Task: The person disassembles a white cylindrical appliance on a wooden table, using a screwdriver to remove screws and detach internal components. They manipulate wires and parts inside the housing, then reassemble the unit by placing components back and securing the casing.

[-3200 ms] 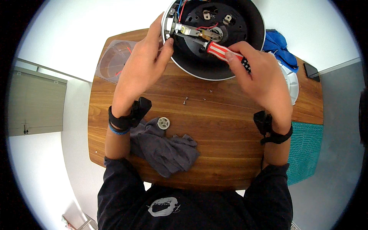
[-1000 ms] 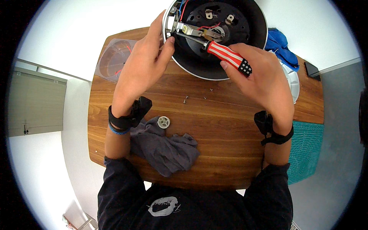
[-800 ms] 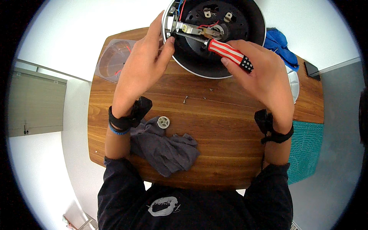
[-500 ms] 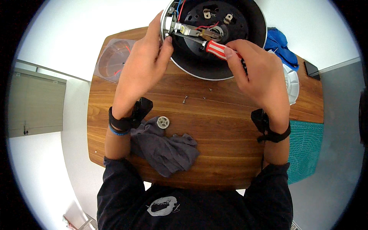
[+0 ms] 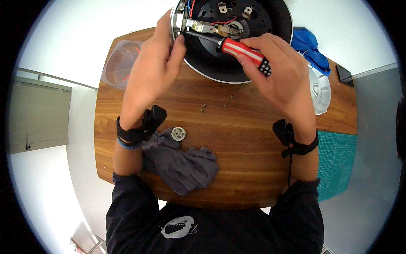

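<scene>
A round black appliance housing (image 5: 211, 67) with a pale rim stands at the far side of the table, its inside facing me. My left hand (image 5: 154, 61) grips the housing's left rim, thumb at the near edge and fingers round the outside. In my right hand (image 5: 275, 63) is a screwdriver (image 5: 242, 49) with a red and white striped handle and a dark, white-spotted end, pinched between thumb and fingers. Its shaft points left to the metal bracket (image 5: 203, 27) inside the rim; whether the tip sits in a screw cannot be made out. Red and blue wires run beside the bracket.
Several small screws (image 5: 203, 108) lie mid-table. Nearer are a grey cloth (image 5: 182, 165) and a small white round knob (image 5: 178, 133). A clear plastic container (image 5: 118, 63) stands left; a blue cloth (image 5: 306, 44), white plastic part (image 5: 321, 91), phone (image 5: 344, 76) and green cutting mat (image 5: 336, 165) are right.
My right hand's grip on the screwdriver has shifted, and more of the handle's spotted end shows. Housing and hands sit slightly farther up and left in the picture.
</scene>
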